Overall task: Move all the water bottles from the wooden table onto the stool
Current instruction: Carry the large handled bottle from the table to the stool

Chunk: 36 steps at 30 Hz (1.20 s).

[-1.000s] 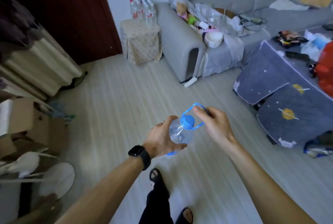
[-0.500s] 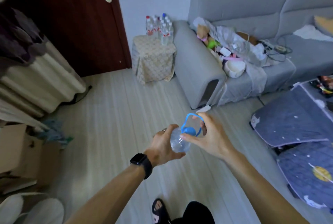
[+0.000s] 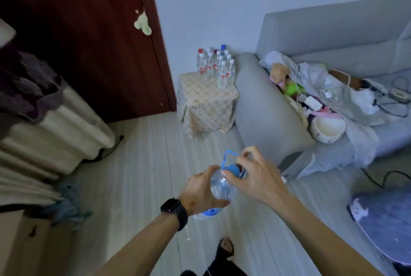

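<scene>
big bottle (image 3: 220, 186): near you, tilted in the air above the floor (image 3: 142, 164), well apart from the stool.
left hand (image 3: 200, 191): your fingers curl round its clear body.
right hand (image 3: 255, 178): your fingers curl over the blue cap (image 3: 233, 170), thumb against the neck.
stool (image 3: 206, 102): far, cloth-covered, just left of the sofa (image 3: 262, 109), carrying small bottles (image 3: 216, 66).

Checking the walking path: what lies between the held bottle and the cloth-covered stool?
Head view: only bare pale floor lies between the held bottle and the stool; the grey sofa arm flanks that stretch on its right.
</scene>
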Available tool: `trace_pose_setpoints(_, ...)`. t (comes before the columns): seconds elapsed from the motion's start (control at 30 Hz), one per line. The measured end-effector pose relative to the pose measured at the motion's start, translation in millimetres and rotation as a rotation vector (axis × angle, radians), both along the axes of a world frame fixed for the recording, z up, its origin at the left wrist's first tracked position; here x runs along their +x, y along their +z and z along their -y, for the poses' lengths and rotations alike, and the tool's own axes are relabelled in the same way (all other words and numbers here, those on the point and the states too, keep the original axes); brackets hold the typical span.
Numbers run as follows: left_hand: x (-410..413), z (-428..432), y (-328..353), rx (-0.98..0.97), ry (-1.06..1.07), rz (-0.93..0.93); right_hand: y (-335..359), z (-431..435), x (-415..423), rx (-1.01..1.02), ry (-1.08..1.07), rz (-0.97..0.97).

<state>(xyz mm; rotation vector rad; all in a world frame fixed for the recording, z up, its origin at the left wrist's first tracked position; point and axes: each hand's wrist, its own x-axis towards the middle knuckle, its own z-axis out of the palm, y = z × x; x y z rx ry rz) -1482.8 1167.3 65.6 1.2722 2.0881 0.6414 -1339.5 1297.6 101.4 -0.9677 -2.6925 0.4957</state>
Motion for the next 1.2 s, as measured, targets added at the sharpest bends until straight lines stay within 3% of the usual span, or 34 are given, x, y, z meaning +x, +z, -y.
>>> trace_pose_setpoints(0.13,-62.0,-65.4,5.1,-0.002,0.027,-0.010,2.0,-65.6,-66.5,-0.163,0.075,-0.040)
trace_pose_setpoints(0.3,-148.6,-145.8,-0.3,0.008,0.041,-0.008,9.3,-149.5,-158.3,-0.490,-0.026,-0.117)
trace_pose_setpoints(0.5,-259.5,-234.0,-14.0,0.026,0.053,0.037,18.6,-231.8,-273.0,-0.455,-0.117,-0.253)
trace_pose_setpoints(0.63,-323.5,-293.1,-20.2,0.028,-0.001,0.015,19.0,-294.9,-324.8,-0.595,-0.170,-0.365)
trace_pose_setpoints(0.83,-388.1,-385.1,-40.8,-0.007,-0.042,0.051,20.8,-394.2,-392.5,-0.661,-0.150,-0.076)
trace_pose_setpoints(1.2,-477.8,-551.8,-97.3,-0.059,0.186,0.206,-20.1,-548.8,-507.5,-0.927,-0.209,-0.087)
